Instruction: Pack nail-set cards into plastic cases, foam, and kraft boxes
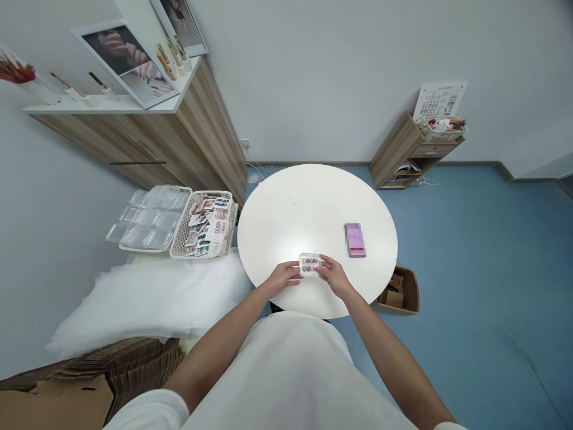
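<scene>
Between my two hands is a small clear plastic case (310, 264) showing rows of press-on nails in purple and pale tones. My left hand (283, 278) grips its left edge with the fingers. On the right edge, my right hand (332, 275) holds it too, its fingertips over the lower right corner. The case is above the near part of a round white table (308, 203). To the right of my right hand lies a purple box (355, 240), its surface pixelated.
At left, a white basket (179, 242) holds many nail cards (208, 227), beside stacked clear plastic cases (154, 218). White packing sheets (161, 292) and folded cardboard (138, 370) lie nearer. An open carton (412, 292) stands right of the table; a wooden cabinet (210, 125) is behind left.
</scene>
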Demonstrator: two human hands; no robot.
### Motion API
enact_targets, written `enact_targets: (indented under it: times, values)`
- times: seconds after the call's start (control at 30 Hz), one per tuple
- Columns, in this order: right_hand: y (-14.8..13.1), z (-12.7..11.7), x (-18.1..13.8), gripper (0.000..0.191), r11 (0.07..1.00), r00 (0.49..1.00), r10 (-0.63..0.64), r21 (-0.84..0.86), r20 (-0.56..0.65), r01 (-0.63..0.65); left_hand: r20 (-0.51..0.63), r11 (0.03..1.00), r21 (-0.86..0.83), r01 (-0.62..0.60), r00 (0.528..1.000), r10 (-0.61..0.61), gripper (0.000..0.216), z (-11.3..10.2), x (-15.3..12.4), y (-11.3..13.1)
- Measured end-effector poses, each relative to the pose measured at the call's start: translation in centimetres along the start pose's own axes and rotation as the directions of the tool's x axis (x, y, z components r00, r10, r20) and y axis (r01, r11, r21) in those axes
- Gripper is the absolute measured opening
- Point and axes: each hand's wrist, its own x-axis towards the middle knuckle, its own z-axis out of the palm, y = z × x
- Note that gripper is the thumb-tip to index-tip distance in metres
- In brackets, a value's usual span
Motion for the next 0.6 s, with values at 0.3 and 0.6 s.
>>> enact_targets:
  times: [0.3, 0.6]
  values:
    - [2.1, 1.3, 0.8, 0.062, 0.995, 0.993, -0.046, -0.088, -0.108, 0.037, -0.195, 0.981, 0.18, -0.066, 0.975, 0.101, 0.046, -0.7, 1.3, -2.7]
    - [5.3, 5.9, 4.9, 0.062, 0.941, 0.997, 0.009, -0.337, -0.072, -0.033, -0.444, 0.932, 0.361, -0.035, 0.872, 0.204, 0.04, -5.8, 1.6, -4.6]
